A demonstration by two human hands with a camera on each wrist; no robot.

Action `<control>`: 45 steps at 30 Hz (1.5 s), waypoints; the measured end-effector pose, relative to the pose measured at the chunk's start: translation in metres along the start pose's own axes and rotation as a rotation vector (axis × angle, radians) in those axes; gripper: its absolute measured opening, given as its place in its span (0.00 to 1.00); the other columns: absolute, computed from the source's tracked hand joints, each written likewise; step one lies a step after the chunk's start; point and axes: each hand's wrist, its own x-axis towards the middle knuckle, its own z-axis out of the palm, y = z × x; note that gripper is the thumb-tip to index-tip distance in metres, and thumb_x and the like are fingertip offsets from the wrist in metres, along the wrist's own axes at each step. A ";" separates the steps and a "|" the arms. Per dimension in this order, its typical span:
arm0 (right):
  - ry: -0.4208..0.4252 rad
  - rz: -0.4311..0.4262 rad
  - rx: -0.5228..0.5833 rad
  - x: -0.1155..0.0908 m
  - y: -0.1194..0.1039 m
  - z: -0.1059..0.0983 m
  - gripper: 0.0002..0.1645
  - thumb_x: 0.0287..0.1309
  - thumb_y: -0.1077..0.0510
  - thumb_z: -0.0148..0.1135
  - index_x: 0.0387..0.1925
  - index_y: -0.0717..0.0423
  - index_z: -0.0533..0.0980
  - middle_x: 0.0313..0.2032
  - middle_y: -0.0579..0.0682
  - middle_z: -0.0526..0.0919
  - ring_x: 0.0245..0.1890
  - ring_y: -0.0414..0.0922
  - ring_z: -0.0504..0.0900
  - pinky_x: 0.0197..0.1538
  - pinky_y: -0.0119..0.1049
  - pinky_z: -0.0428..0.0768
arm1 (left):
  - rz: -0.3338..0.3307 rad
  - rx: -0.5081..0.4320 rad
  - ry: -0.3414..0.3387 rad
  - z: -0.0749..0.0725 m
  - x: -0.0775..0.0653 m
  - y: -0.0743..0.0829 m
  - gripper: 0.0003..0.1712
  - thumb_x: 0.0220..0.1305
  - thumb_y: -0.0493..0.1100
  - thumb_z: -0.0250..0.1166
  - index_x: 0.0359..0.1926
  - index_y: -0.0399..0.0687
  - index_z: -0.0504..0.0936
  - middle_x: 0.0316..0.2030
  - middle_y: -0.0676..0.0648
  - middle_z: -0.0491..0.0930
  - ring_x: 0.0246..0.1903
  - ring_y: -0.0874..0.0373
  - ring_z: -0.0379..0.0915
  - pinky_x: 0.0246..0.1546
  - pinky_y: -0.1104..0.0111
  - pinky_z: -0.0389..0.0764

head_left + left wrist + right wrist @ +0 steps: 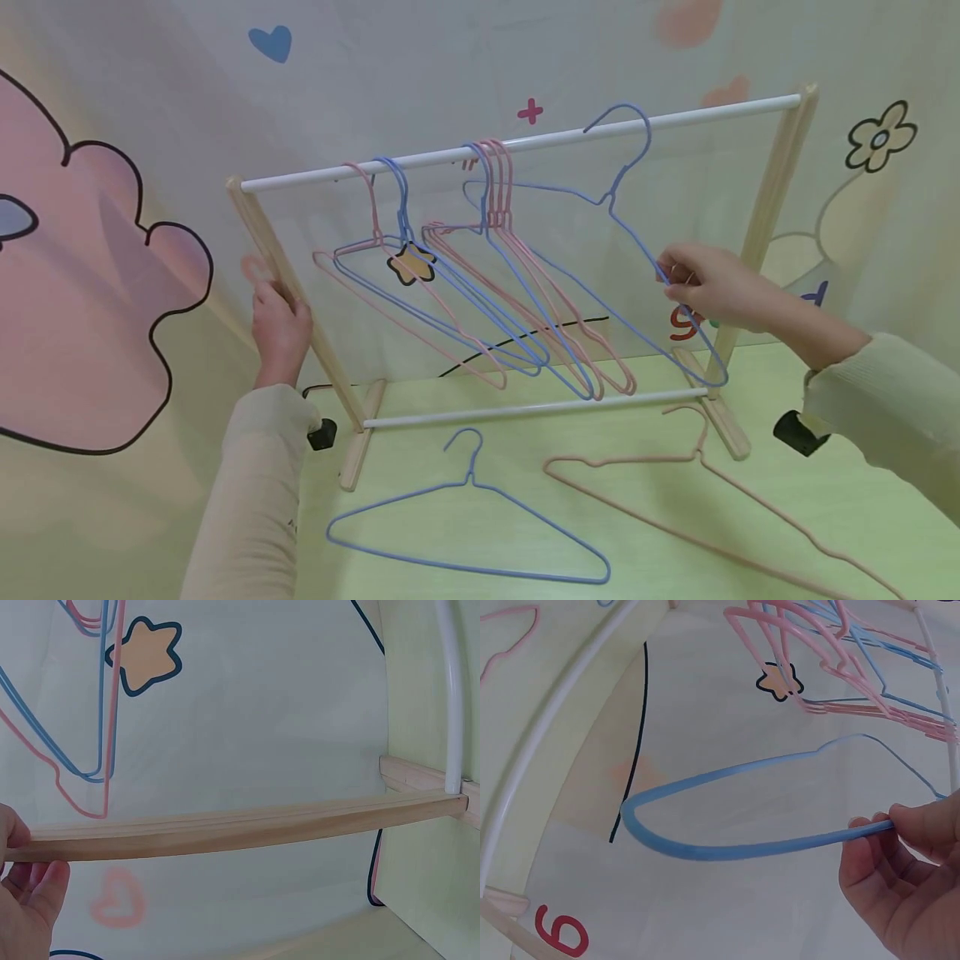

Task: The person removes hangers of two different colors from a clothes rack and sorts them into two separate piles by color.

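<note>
My left hand [281,333] grips the left wooden post [334,367] of a clothes rack, thumb on one side and fingers on the other. With my right hand [720,287] I pinch the sloping arm of a blue hanger [638,242] between thumb and fingers. Its hook is at the white top rod [712,118], the tip showing in front; I cannot tell whether it bears on the rod. Left of it hang several pink hangers [501,221] bunched beside a blue one [487,196]. Farther left hang blue hangers [404,192] and a pink hanger [375,204].
On the light green surface below lie a blue hanger [472,570] and a pink hanger [645,459]. A white lower bar [525,410] joins the rack's feet. Small black objects [322,434] stand near both sides of the rack. A printed backdrop [450,75] rises behind.
</note>
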 end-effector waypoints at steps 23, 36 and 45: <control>-0.144 0.041 0.058 -0.028 0.042 0.032 0.04 0.54 0.71 0.48 0.32 0.62 0.66 0.24 0.50 0.70 0.20 0.43 0.69 0.21 0.33 0.72 | -0.041 0.002 -0.046 -0.002 -0.001 0.001 0.18 0.60 0.40 0.47 0.50 0.36 0.58 0.49 0.34 0.65 0.47 0.38 0.65 0.50 0.52 0.66; -0.240 0.062 0.287 -0.030 0.064 0.069 0.04 0.56 0.68 0.48 0.31 0.60 0.63 0.24 0.51 0.66 0.19 0.42 0.68 0.21 0.31 0.71 | -0.032 -0.007 -0.038 -0.001 0.000 0.000 0.18 0.60 0.40 0.47 0.50 0.37 0.59 0.50 0.33 0.65 0.47 0.38 0.65 0.51 0.52 0.66; -0.334 0.029 0.418 -0.033 0.073 0.099 0.03 0.57 0.67 0.48 0.32 0.62 0.63 0.23 0.52 0.67 0.20 0.42 0.69 0.21 0.31 0.72 | -0.039 0.006 -0.053 -0.001 0.001 0.000 0.19 0.60 0.40 0.47 0.51 0.36 0.58 0.51 0.33 0.64 0.49 0.38 0.64 0.51 0.52 0.65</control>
